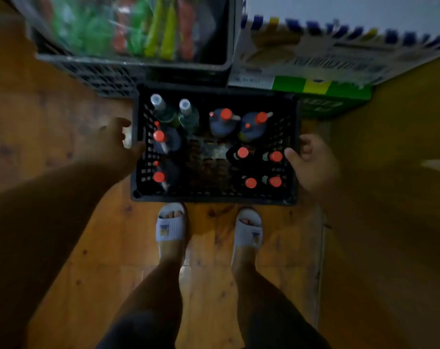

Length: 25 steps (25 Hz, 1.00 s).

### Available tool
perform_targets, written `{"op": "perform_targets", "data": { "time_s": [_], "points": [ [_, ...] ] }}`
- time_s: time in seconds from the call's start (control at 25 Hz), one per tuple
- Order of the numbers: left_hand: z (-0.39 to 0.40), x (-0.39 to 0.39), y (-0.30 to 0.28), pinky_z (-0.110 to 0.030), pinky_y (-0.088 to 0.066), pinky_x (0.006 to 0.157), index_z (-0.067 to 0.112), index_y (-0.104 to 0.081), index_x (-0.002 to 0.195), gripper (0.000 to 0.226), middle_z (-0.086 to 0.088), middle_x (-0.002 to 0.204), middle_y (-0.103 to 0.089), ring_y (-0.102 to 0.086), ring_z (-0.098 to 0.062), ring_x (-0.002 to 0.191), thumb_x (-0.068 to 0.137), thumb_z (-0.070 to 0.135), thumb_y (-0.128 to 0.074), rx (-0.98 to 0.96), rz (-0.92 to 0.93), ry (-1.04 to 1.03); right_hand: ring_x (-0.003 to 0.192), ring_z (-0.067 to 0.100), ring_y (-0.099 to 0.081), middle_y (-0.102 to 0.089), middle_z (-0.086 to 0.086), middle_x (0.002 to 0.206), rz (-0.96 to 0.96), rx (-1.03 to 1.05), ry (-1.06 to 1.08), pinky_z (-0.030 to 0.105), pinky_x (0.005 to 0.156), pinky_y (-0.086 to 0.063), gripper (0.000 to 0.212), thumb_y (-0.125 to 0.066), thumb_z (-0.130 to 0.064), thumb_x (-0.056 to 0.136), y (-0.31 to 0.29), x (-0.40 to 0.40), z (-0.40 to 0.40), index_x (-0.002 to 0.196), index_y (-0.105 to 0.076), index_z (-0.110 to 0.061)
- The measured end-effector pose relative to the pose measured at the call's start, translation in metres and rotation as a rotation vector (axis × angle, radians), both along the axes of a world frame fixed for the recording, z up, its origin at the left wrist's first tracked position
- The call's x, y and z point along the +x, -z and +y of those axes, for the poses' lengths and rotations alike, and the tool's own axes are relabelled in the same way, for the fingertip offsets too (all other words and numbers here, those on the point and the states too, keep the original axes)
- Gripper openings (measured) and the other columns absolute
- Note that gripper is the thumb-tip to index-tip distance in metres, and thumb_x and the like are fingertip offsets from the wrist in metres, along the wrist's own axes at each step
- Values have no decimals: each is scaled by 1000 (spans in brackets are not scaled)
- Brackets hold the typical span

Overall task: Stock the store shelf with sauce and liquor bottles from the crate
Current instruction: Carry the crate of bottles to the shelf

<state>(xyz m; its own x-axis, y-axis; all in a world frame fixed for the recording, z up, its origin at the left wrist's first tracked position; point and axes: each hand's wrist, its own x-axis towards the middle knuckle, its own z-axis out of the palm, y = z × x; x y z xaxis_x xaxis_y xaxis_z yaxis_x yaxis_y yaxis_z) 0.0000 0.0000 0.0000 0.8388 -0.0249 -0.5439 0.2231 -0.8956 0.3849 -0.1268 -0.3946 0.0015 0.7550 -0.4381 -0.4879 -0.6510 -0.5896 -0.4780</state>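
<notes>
No text, brand or number can be read anywhere. The white-and-green cardboard box (299, 83) at the upper right of the frame carries dark print along its pale edge, blurred past reading. The white slide sandals (171, 229) at lower centre each bear a small blue-and-yellow emblem, too small to make out. Bottle labels are not legible.

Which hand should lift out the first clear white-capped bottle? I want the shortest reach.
Probably left. The left hand is at the crate's left wall, the clear bottles' side.
</notes>
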Motion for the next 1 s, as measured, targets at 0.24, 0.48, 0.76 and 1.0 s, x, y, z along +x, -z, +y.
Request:
{"op": "perform_targets", "data": {
  "time_s": [0.24, 0.48, 0.76, 1.0],
  "points": [
    [4, 2, 95, -53, -49, 93, 39, -30, 143, 65, -21, 131, -54, -58, -42, 110, 88, 59, -57, 86, 87, 51, 120, 25, -55, -57, 7, 135, -34, 7, 45, 26, 91, -41, 52, -58, -32, 97, 90, 20, -32, 144, -41, -15],
    [-3, 2, 118, -46, -48, 96, 44, -48, 130, 56, -12, 132, -47, -55, -33, 113, 82, 73, -51, -9, -15, -83, 133, 16, -44, -42, 4, 149, -196, 96, 16, 25, 104, -38, 57, -52, -24, 101, 114, 1, -41, 152, -28, -15],
    [-10, 13, 121, -36, -62, 63, 44, -62, 112, 17, -3, 100, -66, -67, -25, 79, 96, 38, -57, -393, 36, -250, 59, 3, -64, -57, 4, 120, -163, 220, 49, 17, 51, -53, 39, -49, -32, 102, 130, 11, -34, 141, -46, -26],
    [-21, 7, 127, -42, -58, 70, 36, -67, 111, 31, -12, 102, -68, -67, -31, 80, 87, 54, -60, -281, -86, -303, 44, 6, -54, -61, -5, 84, -179, 206, 100, 26, 44, -54, 31, -53, -36, 100, 133, 17, -34, 131, -55, -37]
  ]
}}
